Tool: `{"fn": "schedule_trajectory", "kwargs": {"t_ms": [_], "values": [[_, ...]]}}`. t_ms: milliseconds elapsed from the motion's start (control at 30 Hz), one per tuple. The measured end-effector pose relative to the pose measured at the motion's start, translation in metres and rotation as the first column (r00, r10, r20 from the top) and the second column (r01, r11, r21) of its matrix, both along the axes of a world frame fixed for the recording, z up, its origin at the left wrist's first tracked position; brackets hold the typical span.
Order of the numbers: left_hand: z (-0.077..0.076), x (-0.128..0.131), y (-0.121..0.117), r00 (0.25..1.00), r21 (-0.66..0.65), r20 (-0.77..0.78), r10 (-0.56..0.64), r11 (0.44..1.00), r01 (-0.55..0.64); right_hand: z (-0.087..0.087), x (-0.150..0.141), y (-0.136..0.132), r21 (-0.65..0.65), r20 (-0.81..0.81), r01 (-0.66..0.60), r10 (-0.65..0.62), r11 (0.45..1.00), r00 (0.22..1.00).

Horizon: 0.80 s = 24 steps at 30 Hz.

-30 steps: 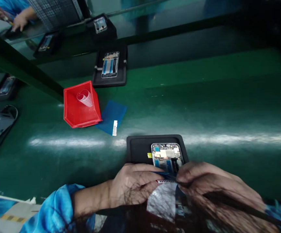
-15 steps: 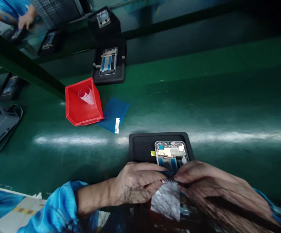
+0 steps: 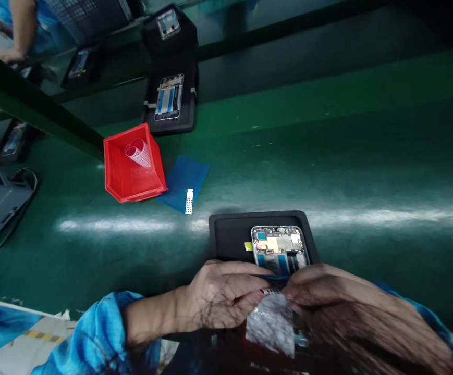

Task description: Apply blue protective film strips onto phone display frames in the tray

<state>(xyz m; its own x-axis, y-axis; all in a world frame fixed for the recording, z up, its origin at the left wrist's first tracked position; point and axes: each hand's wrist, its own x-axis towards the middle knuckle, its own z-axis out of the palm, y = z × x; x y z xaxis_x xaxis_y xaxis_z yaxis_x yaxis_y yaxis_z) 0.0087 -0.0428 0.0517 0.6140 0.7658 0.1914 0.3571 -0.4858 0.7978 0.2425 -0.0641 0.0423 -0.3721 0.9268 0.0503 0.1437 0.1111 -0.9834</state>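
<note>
Holds one silvery sheet before one opened phone

Pinches the sheet near its one dotted top band with the left hand, thumb and fingers closed on it. Brings the one right hand up to the band's other end, fingertips bunched; cannot tell whether gripping. Has the opened phone just beyond both hands, lying in one black tray on the green tabletop, lower end hidden, one yellow tab at its left. Farther left, counts one red bin with one rolled dotted sheet inside, plus one blue sheet beside it, under one white strip. Counts at least four more phones farther off, and one co-worker's hand at upper left
</note>
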Motion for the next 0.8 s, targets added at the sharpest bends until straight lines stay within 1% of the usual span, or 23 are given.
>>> {"fn": "schedule_trajectory", "kwargs": {"t_ms": [67, 100, 167, 233, 333, 400, 433, 500, 533, 567, 633, 700, 800], "values": [[0.001, 0.001, 0.0, 1.0, 0.006, 0.003, 0.009, 1.0, -0.009, -0.004, 0.003, 0.0, 0.082, -0.005, -0.065, 0.065, 0.995, 0.998], [0.001, 0.001, 0.0, 1.0, 0.008, 0.004, 0.012, 1.0, -0.012, -0.004, 0.004, 0.0, 0.104, -0.002, -0.094, 0.095, 0.99, 0.995], [0.002, 0.001, 0.0, 1.0, 0.008, 0.006, 0.013, 1.0, -0.013, -0.003, 0.004, 0.002, 0.119, 0.009, -0.115, 0.115, 0.986, 0.993], [0.002, 0.002, 0.001, 1.0, 0.003, 0.005, 0.013, 1.0, -0.013, 0.003, 0.0, 0.005, 0.119, 0.012, -0.084, 0.083, 0.989, 0.996], [0.002, 0.001, 0.001, 1.0, -0.014, 0.005, 0.007, 1.0, -0.006, 0.014, -0.006, 0.009, 0.101, -0.002, 0.028, -0.028, 0.995, 1.0], [0.0, 0.001, 0.001, 1.0, -0.026, 0.011, 0.005, 1.0, -0.004, 0.017, -0.004, 0.014, 0.059, -0.023, 0.162, -0.161, 0.985, 0.987], [0.0, 0.0, 0.001, 1.0, -0.032, 0.017, 0.009, 0.999, -0.009, 0.016, -0.001, 0.018, 0.016, -0.023, 0.242, -0.242, 0.97, 0.97], [-0.001, 0.0, 0.001, 0.999, -0.045, 0.03, 0.023, 0.999, -0.021, 0.01, 0.01, 0.025, -0.099, -0.023, 0.38, -0.384, 0.92, 0.923], [-0.001, 0.0, 0.002, 0.999, -0.05, 0.037, 0.029, 0.998, -0.027, 0.005, 0.017, 0.029, -0.159, -0.034, 0.414, -0.424, 0.896, 0.905], [0.0, 0.0, 0.002, 0.999, -0.051, 0.042, 0.031, 0.998, -0.029, 0.0, 0.023, 0.033, -0.208, -0.051, 0.425, -0.443, 0.881, 0.895], [0.002, 0.0, 0.005, 0.998, -0.048, 0.049, 0.025, 0.999, -0.023, -0.011, 0.033, 0.039, -0.271, -0.1, 0.394, -0.433, 0.878, 0.896], [0.005, -0.001, 0.008, 0.999, -0.026, 0.046, 0.013, 1.0, -0.011, -0.02, 0.038, 0.041, -0.307, -0.114, 0.349, -0.399, 0.885, 0.91], [0.008, 0.0, 0.013, 1.0, -0.002, 0.023, -0.013, 1.0, 0.013, -0.025, 0.039, 0.04, -0.331, -0.108, 0.304, -0.356, 0.893, 0.928]]}}
